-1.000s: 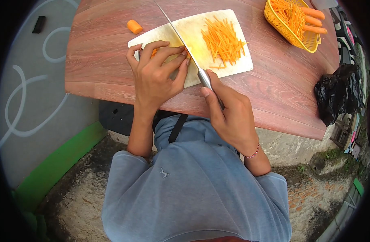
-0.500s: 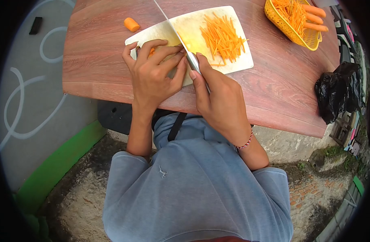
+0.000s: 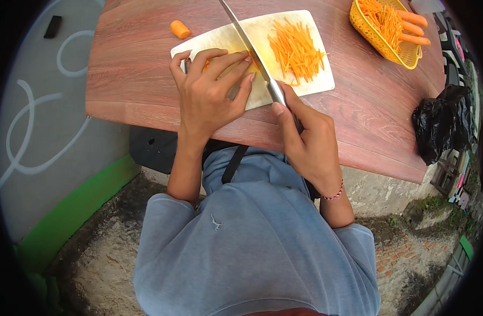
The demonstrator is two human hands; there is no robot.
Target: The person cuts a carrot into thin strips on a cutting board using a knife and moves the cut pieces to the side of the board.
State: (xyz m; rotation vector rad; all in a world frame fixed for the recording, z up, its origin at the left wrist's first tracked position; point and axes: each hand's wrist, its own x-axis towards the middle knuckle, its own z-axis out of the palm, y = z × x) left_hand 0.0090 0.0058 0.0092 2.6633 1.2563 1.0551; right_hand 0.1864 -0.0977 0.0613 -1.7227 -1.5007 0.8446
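My right hand (image 3: 311, 139) is closed round the handle of a kitchen knife (image 3: 248, 43), whose blade slants up and left across the white cutting board (image 3: 321, 71). Beside the blade, my left hand (image 3: 212, 97) arches its bent fingers over the board's left half, pressing down on a carrot (image 3: 206, 65). Only bits of orange show between those fingers; most of the carrot is hidden. A pile of thin carrot strips (image 3: 296, 50) lies on the board's right side. Just off the board's upper left edge rests a short carrot chunk (image 3: 179, 29).
On the wooden table (image 3: 130, 73), a yellow plastic basket (image 3: 379, 46) at the upper right holds carrot strips and several whole carrots (image 3: 412, 28). A black plastic bag (image 3: 441, 124) hangs at the table's right edge. The near edge runs close to my body.
My right hand has moved right and toward me with the knife, and the blade stands farther from my left fingertips. The left hand keeps its place over the carrot; the view has shifted slightly.
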